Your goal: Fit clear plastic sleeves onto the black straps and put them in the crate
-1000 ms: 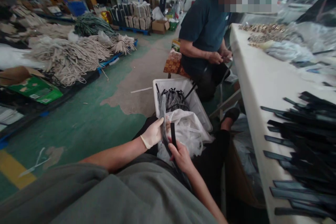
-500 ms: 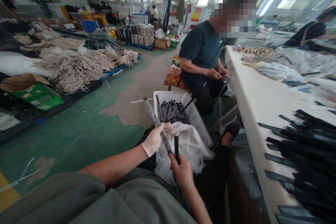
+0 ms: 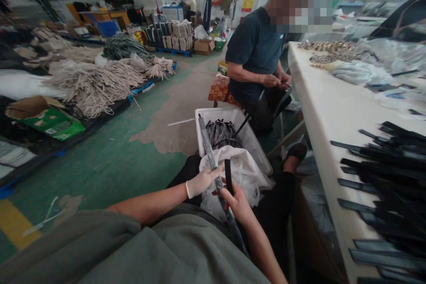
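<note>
A long dark strap (image 3: pixel 207 144) with a greyish, shiny surface runs from above the white crate down across my lap. My left hand (image 3: pixel 203 180), in a pale glove, is closed round its middle. Just below, my bare right hand (image 3: pixel 235 199) grips the same strap, and a short black strip end (image 3: pixel 228 172) stands up from between its fingers. Under both hands lies a white plastic bag (image 3: pixel 244 166) at the near end of the crate.
The white crate (image 3: pixel 259 151) holds many black straps (image 3: pixel 221 135). A seated person (image 3: pixel 254 49) works beyond it. On the right, a white table (image 3: pixel 309 97) carries black strips (image 3: pixel 392 186). Bundles of beige cords (image 3: pixel 96 82) lie at the left.
The strap has slid down through my hands and stands steeper, its lower part now lying across my lap. Both hands are closer together. The view has tilted slightly downward.
</note>
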`<state>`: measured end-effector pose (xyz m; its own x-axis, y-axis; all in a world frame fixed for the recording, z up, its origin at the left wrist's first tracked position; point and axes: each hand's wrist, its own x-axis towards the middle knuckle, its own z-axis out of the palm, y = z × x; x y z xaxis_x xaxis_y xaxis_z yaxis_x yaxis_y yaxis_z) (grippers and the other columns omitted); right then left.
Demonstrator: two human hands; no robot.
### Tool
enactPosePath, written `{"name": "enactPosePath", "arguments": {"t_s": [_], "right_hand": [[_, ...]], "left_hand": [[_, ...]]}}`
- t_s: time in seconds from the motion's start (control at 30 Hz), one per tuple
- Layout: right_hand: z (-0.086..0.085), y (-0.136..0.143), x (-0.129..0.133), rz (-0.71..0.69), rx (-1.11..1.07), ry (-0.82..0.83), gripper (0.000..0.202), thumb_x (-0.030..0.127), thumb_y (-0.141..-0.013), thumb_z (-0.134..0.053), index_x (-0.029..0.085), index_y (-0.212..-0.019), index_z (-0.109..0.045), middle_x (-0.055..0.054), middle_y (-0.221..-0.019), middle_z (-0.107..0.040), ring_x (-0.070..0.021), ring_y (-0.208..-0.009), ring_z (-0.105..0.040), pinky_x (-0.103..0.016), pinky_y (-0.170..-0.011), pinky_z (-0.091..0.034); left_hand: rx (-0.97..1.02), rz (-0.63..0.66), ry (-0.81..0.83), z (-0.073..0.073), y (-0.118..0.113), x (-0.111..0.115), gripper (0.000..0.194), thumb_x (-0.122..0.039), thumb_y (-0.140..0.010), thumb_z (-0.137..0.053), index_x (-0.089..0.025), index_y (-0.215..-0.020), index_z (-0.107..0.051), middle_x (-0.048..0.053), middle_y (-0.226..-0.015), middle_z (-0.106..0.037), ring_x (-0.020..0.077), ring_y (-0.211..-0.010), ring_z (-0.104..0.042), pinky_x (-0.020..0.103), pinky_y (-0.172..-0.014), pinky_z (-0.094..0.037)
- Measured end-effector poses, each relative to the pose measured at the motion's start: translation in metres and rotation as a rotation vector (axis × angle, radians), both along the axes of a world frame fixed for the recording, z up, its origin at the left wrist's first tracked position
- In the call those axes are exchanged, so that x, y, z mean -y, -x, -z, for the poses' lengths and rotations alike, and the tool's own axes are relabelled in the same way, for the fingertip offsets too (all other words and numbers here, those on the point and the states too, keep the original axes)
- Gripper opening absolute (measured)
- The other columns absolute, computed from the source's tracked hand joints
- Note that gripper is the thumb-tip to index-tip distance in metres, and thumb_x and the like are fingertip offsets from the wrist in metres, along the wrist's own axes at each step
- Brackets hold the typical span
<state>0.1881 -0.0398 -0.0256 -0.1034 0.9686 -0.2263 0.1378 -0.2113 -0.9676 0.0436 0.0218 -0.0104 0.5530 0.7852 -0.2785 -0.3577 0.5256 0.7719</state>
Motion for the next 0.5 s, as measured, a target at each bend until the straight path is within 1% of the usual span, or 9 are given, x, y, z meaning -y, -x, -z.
{"name": "enactPosePath", "arguments": {"t_s": [0.07, 0.1, 0.17, 0.2, 0.23, 0.27, 0.33, 0.4, 0.5], "right_hand": [[-0.001, -0.002, -0.003, -0.006, -0.002, 0.007, 0.040, 0.053, -0.084, -0.057, 0.016, -0.098, -0.063, -0.005, -0.072, -0.070, -0.0142, -0.050, -0.056, -0.023, -0.041, -0.042], [-0.002, -0.002, -0.005, -0.005, 0.006, 0.006, 0.038, 0.053, -0.084, -0.057, 0.016, -0.092, -0.063, -0.005, -0.067, -0.069, -0.0139, -0.049, -0.056, -0.023, -0.041, -0.041], [-0.002, -0.003, -0.005, 0.033, 0.014, -0.010, 0.035, 0.051, -0.082, -0.061, 0.016, -0.087, -0.064, -0.002, -0.057, -0.064, -0.0125, -0.046, -0.052, -0.023, -0.042, -0.039], [-0.002, -0.004, -0.004, 0.049, 0.001, -0.015, 0.034, 0.049, -0.081, -0.063, 0.016, -0.089, -0.064, 0.000, -0.053, -0.061, -0.0123, -0.045, -0.051, -0.023, -0.043, -0.039], [-0.002, -0.004, -0.003, 0.067, -0.013, -0.017, 0.034, 0.048, -0.081, -0.063, 0.016, -0.091, -0.065, 0.001, -0.051, -0.059, -0.0123, -0.045, -0.050, -0.023, -0.045, -0.039], [-0.003, -0.003, -0.001, 0.082, -0.021, -0.015, 0.034, 0.047, -0.080, -0.063, 0.015, -0.091, -0.065, 0.002, -0.050, -0.058, -0.0123, -0.045, -0.050, -0.024, -0.046, -0.039], [-0.005, -0.003, 0.003, 0.096, -0.004, -0.012, 0.032, 0.046, -0.080, -0.063, 0.015, -0.088, -0.066, 0.003, -0.049, -0.057, -0.0122, -0.045, -0.050, -0.025, -0.048, -0.040], [-0.007, -0.003, 0.005, 0.106, 0.043, -0.019, 0.031, 0.046, -0.080, -0.063, 0.015, -0.085, -0.067, 0.002, -0.049, -0.057, -0.0123, -0.046, -0.050, -0.025, -0.050, -0.040], [-0.007, -0.004, 0.004, 0.139, 0.089, -0.013, 0.032, 0.046, -0.080, -0.063, 0.015, -0.086, -0.068, 0.001, -0.050, -0.059, -0.0135, -0.048, -0.052, -0.026, -0.051, -0.042]], "left_hand": [[-0.137, 0.120, -0.179, 0.001, 0.001, 0.003, 0.025, -0.042, -0.079, -0.070, -0.020, -0.087, -0.075, 0.002, -0.058, -0.060, 0.0146, -0.052, -0.052, 0.032, -0.067, -0.048], [-0.166, 0.187, -0.251, 0.001, 0.001, 0.004, 0.027, -0.046, -0.079, -0.070, -0.021, -0.089, -0.076, 0.003, -0.059, -0.061, 0.0157, -0.053, -0.053, 0.034, -0.067, -0.049], [-0.099, 0.269, -0.272, 0.001, 0.003, 0.004, 0.037, -0.054, -0.079, -0.066, -0.024, -0.100, -0.075, 0.008, -0.076, -0.069, 0.0221, -0.066, -0.062, 0.038, -0.071, -0.050], [-0.030, 0.263, -0.240, -0.001, 0.004, 0.002, 0.044, -0.058, -0.080, -0.062, -0.026, -0.107, -0.073, 0.010, -0.090, -0.071, 0.0257, -0.079, -0.066, 0.040, -0.076, -0.051], [0.039, 0.211, -0.200, -0.003, 0.006, -0.002, 0.050, -0.062, -0.080, -0.059, -0.026, -0.114, -0.071, 0.012, -0.104, -0.071, 0.0280, -0.093, -0.066, 0.040, -0.083, -0.051], [0.098, 0.117, -0.160, -0.007, 0.009, -0.007, 0.055, -0.064, -0.081, -0.057, -0.026, -0.119, -0.068, 0.012, -0.115, -0.068, 0.0287, -0.106, -0.064, 0.040, -0.089, -0.049], [0.164, -0.118, -0.098, -0.018, 0.014, -0.022, 0.060, -0.063, -0.082, -0.057, -0.023, -0.126, -0.062, 0.012, -0.127, -0.063, 0.0276, -0.118, -0.059, 0.039, -0.097, -0.047], [0.179, -0.302, -0.048, -0.032, 0.020, -0.039, 0.057, -0.062, -0.085, -0.054, -0.022, -0.124, -0.061, 0.011, -0.127, -0.063, 0.0251, -0.115, -0.061, 0.037, -0.096, -0.048], [0.197, -0.442, 0.016, -0.052, 0.028, -0.060, 0.046, -0.057, -0.091, -0.045, -0.021, -0.112, -0.065, 0.008, -0.114, -0.069, 0.0198, -0.103, -0.067, 0.033, -0.090, -0.051]]}}
